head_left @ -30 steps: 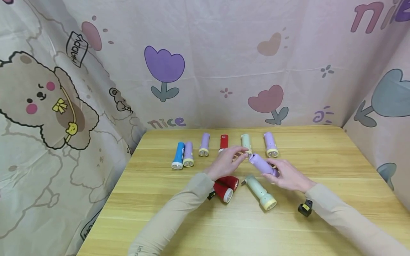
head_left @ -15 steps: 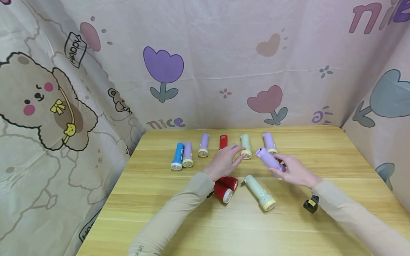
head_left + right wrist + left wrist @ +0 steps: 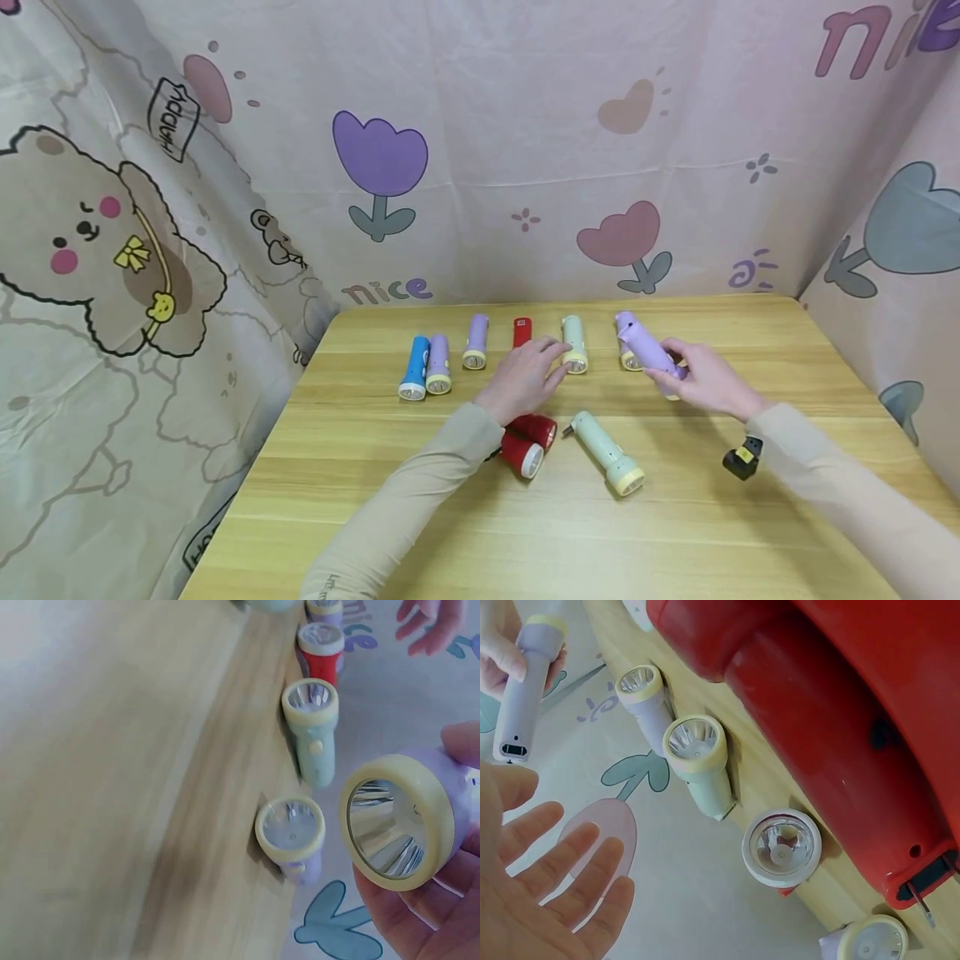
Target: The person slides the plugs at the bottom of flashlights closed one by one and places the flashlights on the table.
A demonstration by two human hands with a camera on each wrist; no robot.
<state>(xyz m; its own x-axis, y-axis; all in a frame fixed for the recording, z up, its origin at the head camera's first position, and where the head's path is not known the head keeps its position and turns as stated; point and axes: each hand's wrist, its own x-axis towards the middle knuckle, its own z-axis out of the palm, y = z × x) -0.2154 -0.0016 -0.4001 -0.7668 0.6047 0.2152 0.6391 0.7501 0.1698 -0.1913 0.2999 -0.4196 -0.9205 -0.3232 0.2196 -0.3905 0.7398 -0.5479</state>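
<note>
My right hand (image 3: 705,379) grips a purple flashlight (image 3: 651,352) near its head, above the table; in the right wrist view its cream-rimmed lens (image 3: 401,825) shows. Behind it, partly hidden, lies another purple flashlight (image 3: 624,325). My left hand (image 3: 523,382) hovers with relaxed, spread fingers and holds nothing, as the left wrist view shows of the hand (image 3: 559,881). It partly covers a red flashlight (image 3: 522,330) in the back row, beside a pale green flashlight (image 3: 573,337). Below the left wrist lie two red flashlights, one (image 3: 519,454) against the other (image 3: 538,428).
A second pale green flashlight (image 3: 606,452), its metal prongs out, lies slanted at the middle of the wooden table (image 3: 322,500). Further left are a blue flashlight (image 3: 415,367), a purple one (image 3: 438,362) right beside it, and another purple one (image 3: 476,340). A printed curtain (image 3: 487,150) surrounds the table.
My right hand has carried the purple flashlight right and slightly toward the back, so that it now overlaps the rightmost purple flashlight in the head view. My left hand has hardly moved.
</note>
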